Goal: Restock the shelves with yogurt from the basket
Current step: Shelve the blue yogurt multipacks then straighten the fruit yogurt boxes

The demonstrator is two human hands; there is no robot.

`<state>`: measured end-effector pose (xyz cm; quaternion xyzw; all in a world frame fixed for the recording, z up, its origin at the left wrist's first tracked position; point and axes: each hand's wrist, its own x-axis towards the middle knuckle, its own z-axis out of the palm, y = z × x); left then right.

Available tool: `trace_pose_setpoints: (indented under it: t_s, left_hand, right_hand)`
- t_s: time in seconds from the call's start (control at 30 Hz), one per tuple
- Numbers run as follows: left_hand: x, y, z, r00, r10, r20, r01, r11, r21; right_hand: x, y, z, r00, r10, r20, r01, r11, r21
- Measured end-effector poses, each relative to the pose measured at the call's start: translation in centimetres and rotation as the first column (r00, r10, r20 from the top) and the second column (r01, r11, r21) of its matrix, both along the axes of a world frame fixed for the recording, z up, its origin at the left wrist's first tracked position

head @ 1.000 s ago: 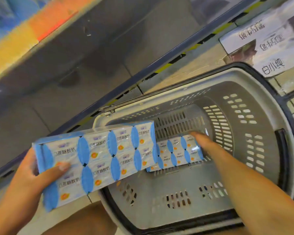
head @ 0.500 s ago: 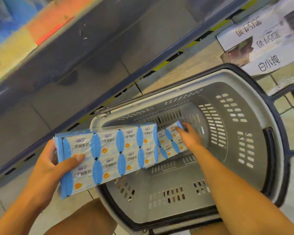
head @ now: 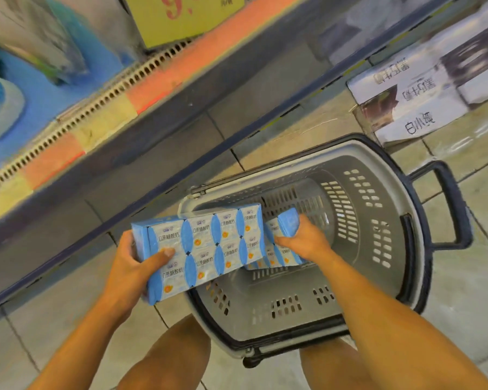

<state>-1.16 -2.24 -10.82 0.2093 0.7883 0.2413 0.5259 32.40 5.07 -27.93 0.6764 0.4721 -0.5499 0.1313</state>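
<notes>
A grey shopping basket (head: 389, 311) stands on the tiled floor in front of me. My left hand (head: 130, 266) grips the end of a blue-and-white multipack of yogurt (head: 209, 246), held above the basket's left rim. My right hand (head: 304, 237) grips a second yogurt pack (head: 286, 226), tilted up above the basket's bottom and partly hidden behind the first pack. Up at the left runs the shelf (head: 102, 119), with an orange and yellow edge strip.
Blue packages (head: 23, 88) sit on the shelf at upper left, under a yellow price sign (head: 181, 15). A printed carton (head: 423, 88) lies on the floor at upper right. The basket's dark handle (head: 454, 204) sticks out to the right. My knees show at the bottom.
My right hand has closed round the second pack and lifted it off the basket's bottom. My left hand has brought its pack rightward and up. The view has tilted up to show the shelf.
</notes>
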Motion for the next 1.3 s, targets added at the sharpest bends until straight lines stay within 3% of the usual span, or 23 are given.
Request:
trace_pose_setpoints:
  t_s: [0.2,0.43,0.53,0.67,0.87,1.03,1.3]
  left_hand:
    - [-1.4,0.3,5.9,0.998,-0.045,0.037,0.043,0.998,0.034]
    - [-3.8,1.8,16.4,0.991,-0.113,0.069,0.107,0.991,0.083]
    - [-5.9,3.3,21.6,0.978,-0.149,0.149,0.130,0.983,0.133]
    - [-8.9,4.5,27.7,0.963,-0.213,0.165,0.171,0.957,0.236]
    - [-10.7,4.1,36.0,0.963,-0.161,0.215,0.080,0.936,0.343]
    - [-14.1,0.9,40.7,0.967,-0.107,0.230,-0.026,0.861,0.509]
    - [-20.5,-11.0,46.8,0.973,0.047,0.225,-0.179,0.766,0.617]
  right_hand:
    - [2.5,-0.3,11.5,0.972,-0.171,0.158,0.165,0.985,0.050]
    - [8.6,-3.0,24.6,0.875,-0.478,0.082,0.452,0.865,0.218]
    - [5.3,-3.3,38.1,0.780,-0.625,0.035,0.576,0.738,0.350]
    - [4.8,-6.3,48.1,0.658,-0.744,-0.112,0.711,0.566,0.416]
    - [4.4,-10.0,57.9,0.540,-0.754,-0.375,0.799,0.318,0.511]
    - [4.0,-12.4,62.7,0.425,-0.661,-0.619,0.893,0.194,0.406]
    - [-2.0,-14.2,68.7,0.397,-0.393,-0.829,0.911,0.281,0.303]
